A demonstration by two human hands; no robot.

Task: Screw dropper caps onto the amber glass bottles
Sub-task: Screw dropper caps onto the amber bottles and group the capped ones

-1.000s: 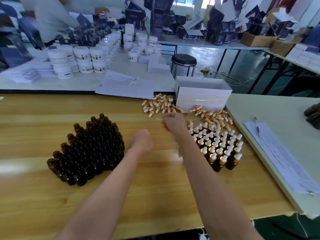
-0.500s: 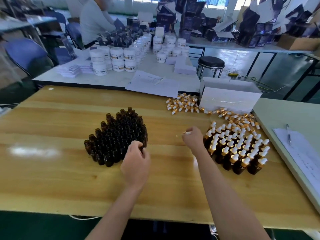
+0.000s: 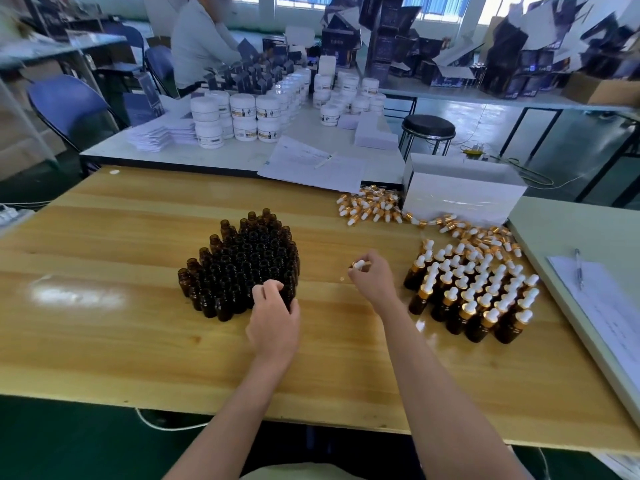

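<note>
A tight cluster of uncapped amber bottles [image 3: 239, 265] stands on the wooden table [image 3: 104, 334]. My left hand [image 3: 273, 320] rests at the cluster's near right edge, fingers closed around one bottle there. My right hand [image 3: 374, 278] hovers between the two groups, pinching a dropper cap [image 3: 358, 264] with a white bulb and gold collar. To the right stand several capped amber bottles [image 3: 471, 292]. Loose dropper caps [image 3: 374, 207] lie scattered behind them, up to a white box.
A white box [image 3: 460, 195] sits at the table's far right edge. Papers with a pen [image 3: 578, 268] lie on the adjoining green table at right. Behind are white jars [image 3: 242, 116], papers, a black stool [image 3: 429, 128], and a seated person [image 3: 201, 43].
My right hand came back from the loose cap pile toward the middle, carrying a dropper cap. My left hand moved onto the near edge of the uncapped bottle cluster. The camera pulled back.
</note>
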